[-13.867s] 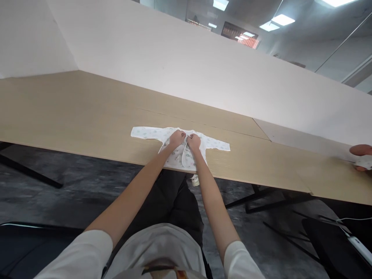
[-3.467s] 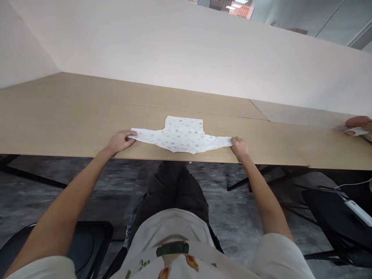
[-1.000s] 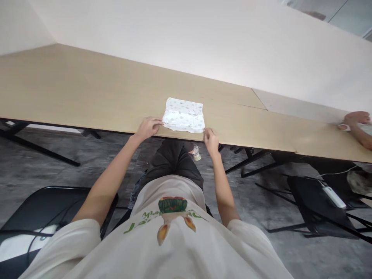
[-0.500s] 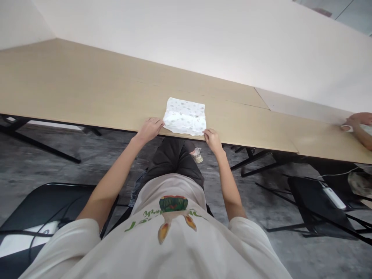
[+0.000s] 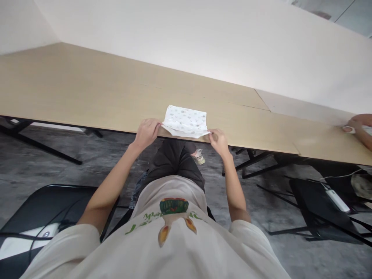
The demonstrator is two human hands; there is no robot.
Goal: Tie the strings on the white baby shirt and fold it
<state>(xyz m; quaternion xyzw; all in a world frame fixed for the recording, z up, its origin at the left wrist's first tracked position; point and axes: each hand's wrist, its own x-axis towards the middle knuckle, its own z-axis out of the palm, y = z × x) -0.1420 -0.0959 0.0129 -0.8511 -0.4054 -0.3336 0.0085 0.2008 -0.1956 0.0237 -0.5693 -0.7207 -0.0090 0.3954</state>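
Observation:
A white cloth [image 5: 186, 118] with a small scattered print lies at the table's front edge, directly before me. My left hand [image 5: 147, 133] pinches its near left corner, fingers closed on the fabric. At the near right corner, my right hand [image 5: 218, 141] grips the cloth between thumb and fingers. Between the two hands the near edge is lifted and pulled taut, and a plain white strip shows below it. The far part rests flat on the wood.
The long wooden table [image 5: 110, 89] runs along a white partition [image 5: 174, 38]. Another person's arm [image 5: 363, 133] rests on it at the far right. Black folding chairs stand at left [image 5: 66, 197] and right [image 5: 316, 205], each with a white object on it.
Both hands have raised the cloth's near edge and spread slightly apart. A fold now runs across the near part, and less of the printed surface shows.

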